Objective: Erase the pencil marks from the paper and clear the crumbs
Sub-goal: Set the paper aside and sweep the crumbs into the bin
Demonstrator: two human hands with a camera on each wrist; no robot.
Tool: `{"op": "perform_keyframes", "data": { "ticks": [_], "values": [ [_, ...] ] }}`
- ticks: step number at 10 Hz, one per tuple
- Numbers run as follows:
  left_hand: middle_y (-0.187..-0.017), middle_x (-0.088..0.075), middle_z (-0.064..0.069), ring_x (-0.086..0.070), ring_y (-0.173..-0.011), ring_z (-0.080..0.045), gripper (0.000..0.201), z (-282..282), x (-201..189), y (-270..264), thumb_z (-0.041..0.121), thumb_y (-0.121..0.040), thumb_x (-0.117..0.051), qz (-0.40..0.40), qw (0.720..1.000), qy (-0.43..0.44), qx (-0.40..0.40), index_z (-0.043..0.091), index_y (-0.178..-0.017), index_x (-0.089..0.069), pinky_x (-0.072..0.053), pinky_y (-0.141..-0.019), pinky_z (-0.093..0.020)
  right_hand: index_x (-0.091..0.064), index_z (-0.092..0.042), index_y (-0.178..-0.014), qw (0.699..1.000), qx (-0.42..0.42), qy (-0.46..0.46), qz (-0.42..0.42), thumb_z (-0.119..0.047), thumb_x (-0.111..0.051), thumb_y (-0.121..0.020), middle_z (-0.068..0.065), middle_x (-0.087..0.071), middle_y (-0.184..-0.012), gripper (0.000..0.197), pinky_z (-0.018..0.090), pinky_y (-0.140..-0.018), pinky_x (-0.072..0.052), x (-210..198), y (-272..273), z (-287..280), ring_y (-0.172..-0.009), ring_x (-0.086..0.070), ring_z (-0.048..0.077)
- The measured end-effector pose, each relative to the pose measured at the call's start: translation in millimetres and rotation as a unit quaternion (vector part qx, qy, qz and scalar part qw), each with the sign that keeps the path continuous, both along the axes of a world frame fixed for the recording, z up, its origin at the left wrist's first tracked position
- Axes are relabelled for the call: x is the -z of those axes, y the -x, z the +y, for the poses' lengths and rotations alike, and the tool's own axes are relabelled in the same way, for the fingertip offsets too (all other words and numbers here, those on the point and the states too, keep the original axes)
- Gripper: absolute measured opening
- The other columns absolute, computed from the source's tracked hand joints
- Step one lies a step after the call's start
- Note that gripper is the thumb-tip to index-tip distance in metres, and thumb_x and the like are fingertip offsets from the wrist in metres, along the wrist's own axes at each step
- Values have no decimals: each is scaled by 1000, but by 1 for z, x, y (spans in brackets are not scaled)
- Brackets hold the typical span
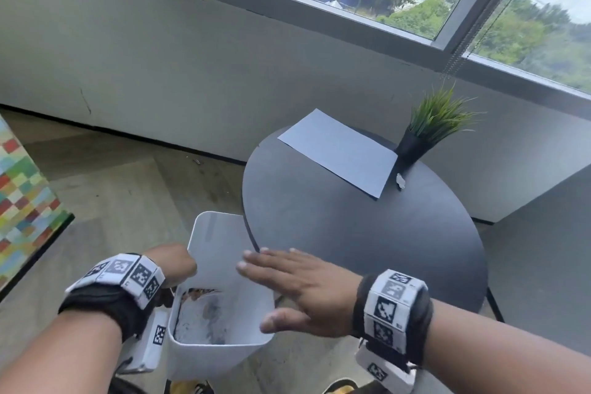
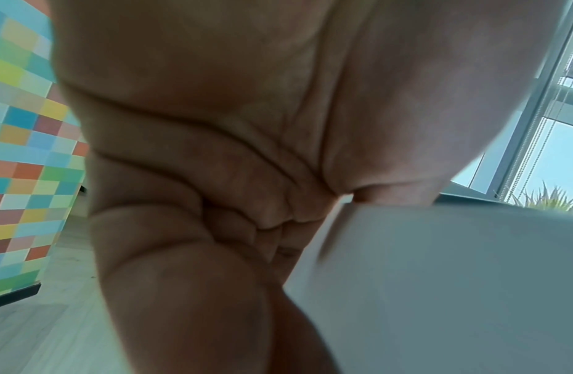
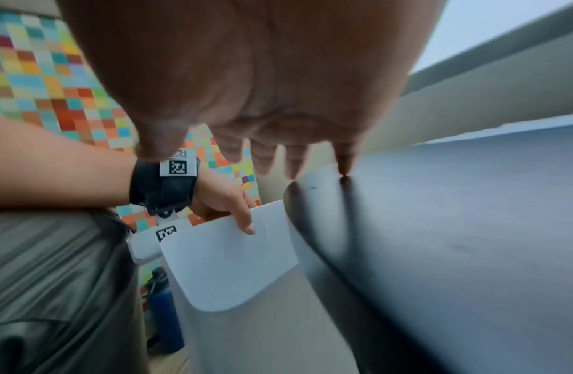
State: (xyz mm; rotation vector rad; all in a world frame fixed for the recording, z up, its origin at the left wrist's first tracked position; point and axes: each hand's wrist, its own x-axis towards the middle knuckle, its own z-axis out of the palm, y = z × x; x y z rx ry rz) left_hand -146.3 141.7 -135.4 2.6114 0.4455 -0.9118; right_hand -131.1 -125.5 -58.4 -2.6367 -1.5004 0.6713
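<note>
the left hand (image 1: 174,262) grips the rim of the white bin (image 1: 220,307), held just under the edge of the round black table (image 1: 367,233). the right hand (image 1: 300,288) lies flat above it, fingers straight and together. farther back, the paper (image 1: 339,150) lies on the table, with the eraser (image 1: 400,181) just beside it and the potted plant (image 1: 428,128) behind.

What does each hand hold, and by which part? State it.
The left hand grips the white bin by its rim, beside the table. The right hand is flat and holds nothing.
</note>
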Motion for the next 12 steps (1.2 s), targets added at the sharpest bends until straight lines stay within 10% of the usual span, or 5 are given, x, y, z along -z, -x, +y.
{"op": "perform_keyframes", "data": {
  "ticks": [2, 4, 6, 10, 12],
  "values": [
    [-121, -65, -11, -54, -89, -20, 32, -4, -5, 5, 21, -96, -49, 1, 999, -31, 29, 6, -120, -64, -35, -58, -19, -6, -35, -152, 878, 449, 159, -35, -88, -23, -75, -3, 6, -163, 95, 55, -117, -15, 6, -67, -89, -148, -4, 37],
    [-116, -66, -13, -52, -83, -20, 30, -9, -12, 5, 19, -96, -48, 5, 999, -19, 38, 4, -117, -64, -36, -55, -17, 8, -46, -149, 993, 104, 36, 30, -81, -30, -82, -17, 12, -161, 85, 45, -118, 5, -9, 52, -40, -148, 15, 13],
    [-115, -62, -9, -52, -93, -22, 28, -10, -16, 8, 18, -97, -47, -8, 999, -20, 47, 8, -118, -61, -36, -60, -19, -3, -39, -152, 838, 538, 85, -42, -79, -27, -84, -12, 10, -162, 83, 64, -113, -12, 8, 2, -115, -150, 4, 20],
    [-113, -60, -8, -49, -81, -17, 35, -4, 4, -3, 15, -98, -46, 9, 999, -20, 48, 3, -129, -56, -30, -49, -11, -6, -44, -151, 993, 111, -17, 42, -73, -38, -87, -14, 12, -162, 78, 34, -120, 7, -11, 60, -4, -147, 12, 4],
    [-137, -56, -13, -55, -124, -25, 39, 6, 14, -15, 22, -103, -39, 41, 995, -82, 28, 3, -132, -55, -43, -90, -26, -54, -59, -112, 931, 361, -44, 21, -100, -21, -54, -38, -50, -122, 78, 14, -97, -41, -46, 5, -135, -113, -47, -17]
  ]
}}
